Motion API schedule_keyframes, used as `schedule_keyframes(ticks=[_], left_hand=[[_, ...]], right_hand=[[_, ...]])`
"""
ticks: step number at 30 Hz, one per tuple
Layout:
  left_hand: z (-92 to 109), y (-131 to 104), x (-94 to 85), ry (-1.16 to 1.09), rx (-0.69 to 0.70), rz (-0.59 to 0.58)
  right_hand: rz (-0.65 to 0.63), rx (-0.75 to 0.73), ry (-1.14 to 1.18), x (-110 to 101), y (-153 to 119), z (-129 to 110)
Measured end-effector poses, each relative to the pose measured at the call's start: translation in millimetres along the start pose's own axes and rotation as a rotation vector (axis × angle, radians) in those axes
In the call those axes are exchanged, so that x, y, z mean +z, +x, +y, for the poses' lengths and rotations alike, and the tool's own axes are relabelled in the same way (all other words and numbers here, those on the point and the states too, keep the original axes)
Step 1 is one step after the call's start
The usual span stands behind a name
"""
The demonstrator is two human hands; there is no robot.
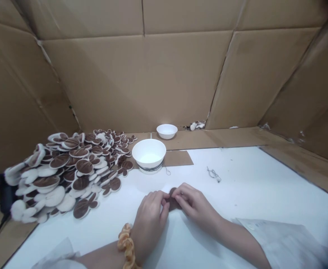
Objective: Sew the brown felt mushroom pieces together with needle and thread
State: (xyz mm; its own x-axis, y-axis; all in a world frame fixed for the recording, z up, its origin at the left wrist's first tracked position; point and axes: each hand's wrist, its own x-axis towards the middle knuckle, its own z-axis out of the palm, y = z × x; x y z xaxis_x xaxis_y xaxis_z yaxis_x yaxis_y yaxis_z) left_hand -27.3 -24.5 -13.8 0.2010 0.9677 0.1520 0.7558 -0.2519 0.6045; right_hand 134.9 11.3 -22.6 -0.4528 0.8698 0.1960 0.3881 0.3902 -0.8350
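Observation:
A small brown plush piece [174, 204] is held just above the white tabletop, close in front of me. My left hand [152, 211] pinches its left side between thumb and fingers. On the other side, my right hand [193, 201] is closed on its upper right edge. My fingers cover much of the piece, and anything finer between them is too small to make out. To the left lies a large heap of brown-and-white plush pieces [81, 183], each with rounded ear-like lobes. Beyond my hands stands a white bowl [149, 153] with dark cord [152, 169] wound round its base.
A smaller white bowl [166, 131] stands at the back by the cardboard wall [141, 82]. A tangle of dark thread [214, 174] lies on the white tabletop [253, 183] at right. At the far left is a black tool with a cable [6, 196].

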Motion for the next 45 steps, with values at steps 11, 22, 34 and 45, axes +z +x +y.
schedule_keyframes(ticks=[11,22,34,45], left_hand=[[-5,4,4.2,-0.104,-0.062,0.039],[-8,6,-0.3,-0.087,-0.075,0.064],[-5,8,-3.5,-0.061,-0.062,0.039],[-4,7,-7.4,-0.081,-0.054,0.025]], right_hand=[[0.064,-0.075,-0.026,2,-5,0],[0.073,0.007,-0.071,-1,-4,-7],[-0.021,-0.059,-0.151,3,-3,-10],[-0.151,-0.071,-0.315,0,5,-15]])
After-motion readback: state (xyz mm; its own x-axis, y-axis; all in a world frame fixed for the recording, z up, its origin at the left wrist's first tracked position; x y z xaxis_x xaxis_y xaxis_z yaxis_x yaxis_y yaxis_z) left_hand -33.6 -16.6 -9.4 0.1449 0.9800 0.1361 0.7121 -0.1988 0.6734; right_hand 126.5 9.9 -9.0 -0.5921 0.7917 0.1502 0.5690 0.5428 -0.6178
